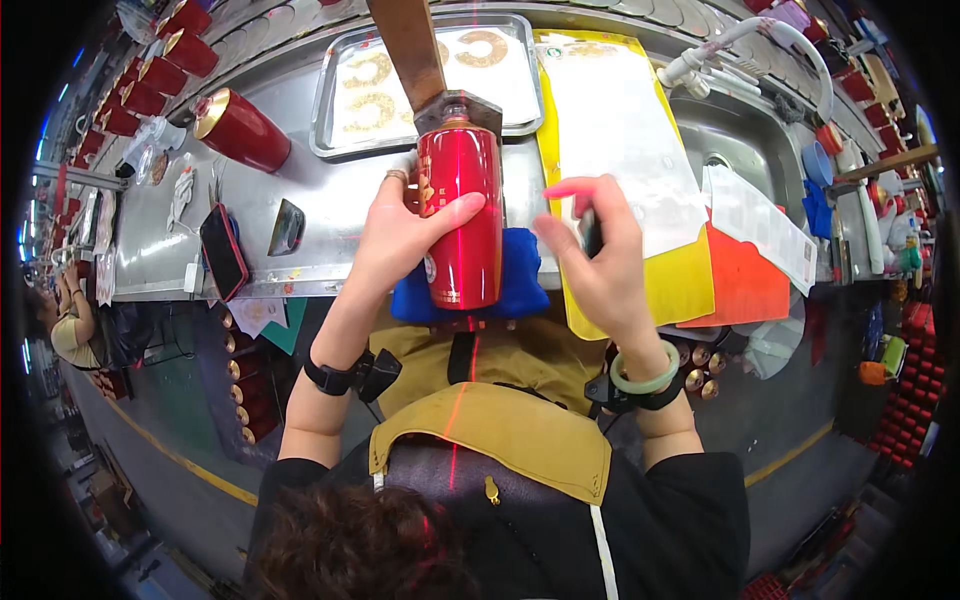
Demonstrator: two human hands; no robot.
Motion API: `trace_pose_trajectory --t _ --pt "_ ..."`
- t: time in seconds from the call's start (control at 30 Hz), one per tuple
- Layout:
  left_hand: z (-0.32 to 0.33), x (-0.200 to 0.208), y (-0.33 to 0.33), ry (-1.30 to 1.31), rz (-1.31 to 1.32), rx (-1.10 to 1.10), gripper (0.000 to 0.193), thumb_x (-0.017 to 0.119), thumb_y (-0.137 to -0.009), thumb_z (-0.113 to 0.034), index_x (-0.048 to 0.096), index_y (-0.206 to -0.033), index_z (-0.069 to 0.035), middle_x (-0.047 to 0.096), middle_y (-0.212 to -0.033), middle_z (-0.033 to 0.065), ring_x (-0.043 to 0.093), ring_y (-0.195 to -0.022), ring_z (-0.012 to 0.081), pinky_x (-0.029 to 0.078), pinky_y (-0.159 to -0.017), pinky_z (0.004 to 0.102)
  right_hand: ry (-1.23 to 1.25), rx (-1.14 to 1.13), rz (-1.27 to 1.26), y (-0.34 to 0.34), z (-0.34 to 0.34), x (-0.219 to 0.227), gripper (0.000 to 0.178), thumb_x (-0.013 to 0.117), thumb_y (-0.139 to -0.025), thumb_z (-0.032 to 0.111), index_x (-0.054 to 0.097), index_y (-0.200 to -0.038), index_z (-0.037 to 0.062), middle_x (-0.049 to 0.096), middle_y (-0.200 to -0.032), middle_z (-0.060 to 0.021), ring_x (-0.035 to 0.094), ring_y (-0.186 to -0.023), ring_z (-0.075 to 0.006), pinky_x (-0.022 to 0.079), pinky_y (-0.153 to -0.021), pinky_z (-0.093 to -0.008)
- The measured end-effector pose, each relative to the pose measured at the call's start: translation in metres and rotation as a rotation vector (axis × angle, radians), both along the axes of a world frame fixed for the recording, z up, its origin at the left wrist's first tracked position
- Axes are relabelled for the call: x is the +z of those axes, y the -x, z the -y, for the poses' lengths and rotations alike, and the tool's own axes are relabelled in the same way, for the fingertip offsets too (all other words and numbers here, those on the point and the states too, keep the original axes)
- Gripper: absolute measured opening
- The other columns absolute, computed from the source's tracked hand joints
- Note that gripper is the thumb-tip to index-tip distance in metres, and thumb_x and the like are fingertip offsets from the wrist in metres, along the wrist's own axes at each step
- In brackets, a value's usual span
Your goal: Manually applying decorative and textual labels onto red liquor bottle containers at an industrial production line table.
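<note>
My left hand [400, 222] is wrapped round a glossy red bottle [465, 215], its thumb lying across the front. The bottle's neck end meets a metal-edged fixture on a wooden bar [410, 50]; its base lies over a folded blue cloth [520, 270] at the table's near edge. My right hand [605, 245] is raised to the right of the bottle, apart from it, above a white sheet [620, 140] on a yellow one. Its fingers are curled, with a small dark thing in the palm, too blurred to name.
A metal tray [328, 110] with gold C-shaped pieces lies behind. To the left are another red bottle [242, 130], a phone [223, 252] and a small dark curved piece [287, 228]. A sink [740, 135] with a faucet and an orange sheet [740, 280] are at right. Another person [75, 335] sits far left.
</note>
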State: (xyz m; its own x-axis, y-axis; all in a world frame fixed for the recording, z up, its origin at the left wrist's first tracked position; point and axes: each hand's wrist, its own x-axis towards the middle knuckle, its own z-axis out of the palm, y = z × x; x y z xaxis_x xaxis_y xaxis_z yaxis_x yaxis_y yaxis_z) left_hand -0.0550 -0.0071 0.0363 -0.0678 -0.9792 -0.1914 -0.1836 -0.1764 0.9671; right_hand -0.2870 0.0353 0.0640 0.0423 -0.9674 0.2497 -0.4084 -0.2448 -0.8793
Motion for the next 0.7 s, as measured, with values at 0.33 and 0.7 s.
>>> trace_pose_trajectory --t 0.33,0.7 --pt "0.001 -0.031 -0.030 -0.065 -0.394 -0.125 0.066 0.066 -0.101 -0.014 0.034 -0.157 0.001 0.052 -0.150 0.0136 0.053 -0.134 0.0206 0.047 -0.109 0.0368 -0.006 0.197 -0.287 -0.020 -0.035 -0.040 0.096 0.088 -0.073 0.010 0.040 -0.156 0.0032 0.057 -0.129 -0.0186 0.061 -0.114 -0.0375 0.053 -0.094 -0.0433" --pt "-0.066 -0.014 -0.006 0.929 0.738 -0.218 0.087 0.091 -0.070 -0.021 0.054 -0.147 -0.006 0.053 -0.149 0.0156 0.050 -0.135 0.0382 0.037 -0.116 0.0489 -0.044 -0.070 -0.518 0.140 -0.009 -0.038 0.017 0.069 -0.092 0.009 0.069 -0.109 0.0052 0.066 -0.118 -0.0153 0.061 -0.116 -0.0360 0.051 -0.097 -0.0428"
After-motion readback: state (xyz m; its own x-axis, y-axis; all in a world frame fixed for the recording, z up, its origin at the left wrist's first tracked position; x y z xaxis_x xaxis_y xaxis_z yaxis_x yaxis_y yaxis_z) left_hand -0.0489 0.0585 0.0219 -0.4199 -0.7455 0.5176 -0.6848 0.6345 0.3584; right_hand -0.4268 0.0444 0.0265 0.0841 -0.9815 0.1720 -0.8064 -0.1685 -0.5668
